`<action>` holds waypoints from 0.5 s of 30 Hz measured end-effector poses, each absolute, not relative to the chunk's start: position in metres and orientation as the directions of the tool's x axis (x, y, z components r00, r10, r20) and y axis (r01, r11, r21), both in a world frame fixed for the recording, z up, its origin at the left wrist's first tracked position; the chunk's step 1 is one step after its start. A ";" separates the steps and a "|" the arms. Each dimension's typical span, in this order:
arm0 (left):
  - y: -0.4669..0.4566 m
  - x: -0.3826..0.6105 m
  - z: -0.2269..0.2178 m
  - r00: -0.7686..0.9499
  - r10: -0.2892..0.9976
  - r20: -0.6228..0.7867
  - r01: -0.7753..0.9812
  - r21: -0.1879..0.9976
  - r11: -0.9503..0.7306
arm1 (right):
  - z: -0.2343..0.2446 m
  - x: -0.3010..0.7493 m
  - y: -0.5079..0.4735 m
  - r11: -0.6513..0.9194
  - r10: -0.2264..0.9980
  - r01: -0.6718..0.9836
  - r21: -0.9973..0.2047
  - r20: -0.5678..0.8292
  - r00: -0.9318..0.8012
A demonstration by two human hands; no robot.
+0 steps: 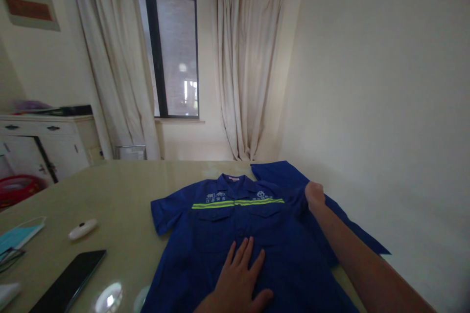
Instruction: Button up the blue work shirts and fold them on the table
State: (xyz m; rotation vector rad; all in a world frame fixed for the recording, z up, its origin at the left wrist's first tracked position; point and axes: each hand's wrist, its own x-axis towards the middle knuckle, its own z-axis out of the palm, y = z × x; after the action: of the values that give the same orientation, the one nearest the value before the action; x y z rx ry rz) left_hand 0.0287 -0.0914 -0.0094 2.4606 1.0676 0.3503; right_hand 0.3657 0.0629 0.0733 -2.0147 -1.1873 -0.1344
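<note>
A blue short-sleeved work shirt (216,249) lies front up on the table, collar away from me. Yellow-green reflective strips and white print run across its chest. My left hand (240,274) rests flat on the shirt's middle, fingers spread. At the sleeve on the right side, my right hand (315,195) is closed on the shirt's cloth; the hand itself covers the gripped part. Beyond and beside that hand lies another piece of dark blue cloth (279,170), reaching to the table's right edge. Whether it is a separate garment I cannot tell.
On the pale table (125,190), to the left, are a black phone (69,281), a white oval object (82,229), a blue face mask (22,237) and dark-framed glasses (11,257). A wall (385,107) stands close on the right. Curtains (249,58) hang behind the table.
</note>
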 end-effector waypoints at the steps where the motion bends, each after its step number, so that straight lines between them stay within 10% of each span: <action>1: -0.086 0.023 -0.004 0.658 0.752 0.047 0.634 0.505 -0.586 | 0.071 0.361 0.057 -0.297 0.681 0.768 -0.568 0.437 0.587; 6: -0.029 -0.055 0.023 0.114 0.938 0.326 0.843 0.468 -0.265 | 0.053 0.309 0.017 -0.102 0.756 0.888 -0.449 0.544 0.363; 10: 0.007 -0.137 0.014 -0.472 0.764 0.440 0.874 0.348 0.339 | 0.035 0.238 -0.023 0.251 0.883 0.900 -0.357 0.465 -0.062; 15: 0.020 -0.175 -0.016 -0.447 0.844 0.295 0.879 0.320 0.354 | 0.026 0.150 -0.043 0.408 0.912 0.824 -0.393 0.220 -0.346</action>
State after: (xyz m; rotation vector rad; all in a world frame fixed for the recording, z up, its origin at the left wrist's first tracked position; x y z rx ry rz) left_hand -0.1754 0.0201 -0.0158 1.6896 2.6484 0.7087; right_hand 0.1499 -0.0427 0.0257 -1.4871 -2.2672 0.2977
